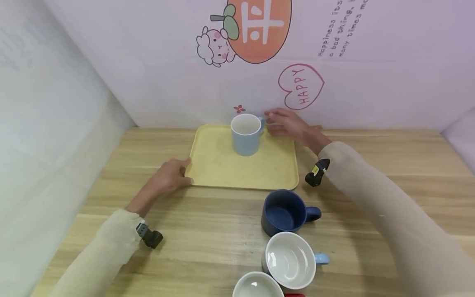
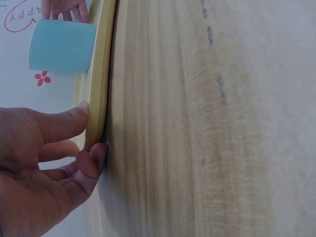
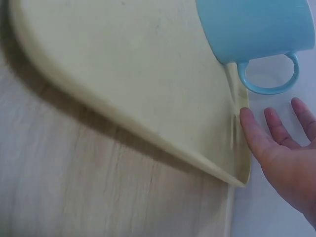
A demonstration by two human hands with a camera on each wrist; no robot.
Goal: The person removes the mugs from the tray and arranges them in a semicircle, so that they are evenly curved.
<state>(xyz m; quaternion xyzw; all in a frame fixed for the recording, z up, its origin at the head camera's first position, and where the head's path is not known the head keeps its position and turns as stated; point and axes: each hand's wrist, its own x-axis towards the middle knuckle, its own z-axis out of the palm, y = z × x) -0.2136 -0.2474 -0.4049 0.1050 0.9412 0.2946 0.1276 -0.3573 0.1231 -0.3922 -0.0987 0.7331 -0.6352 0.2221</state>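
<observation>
A yellow tray (image 1: 219,169) lies on the wooden table, and a light blue mug (image 1: 245,142) stands upright on its rear part. My left hand (image 1: 168,175) grips the tray at its front left corner; in the left wrist view the thumb (image 2: 74,121) and curled fingertips (image 2: 91,160) meet its rim. Beside the mug's handle (image 3: 269,91), at the tray's back right, is my right hand (image 1: 287,126). Its fingers are extended and hold nothing. In the right wrist view a small gap separates the fingertips from the handle.
In front of the tray stand a dark blue mug (image 1: 283,212), a white-lined mug with a light blue handle (image 1: 290,260) and another white-lined mug (image 1: 257,286) cut off by the frame. A printed white cloth (image 1: 167,82) hangs right behind the tray.
</observation>
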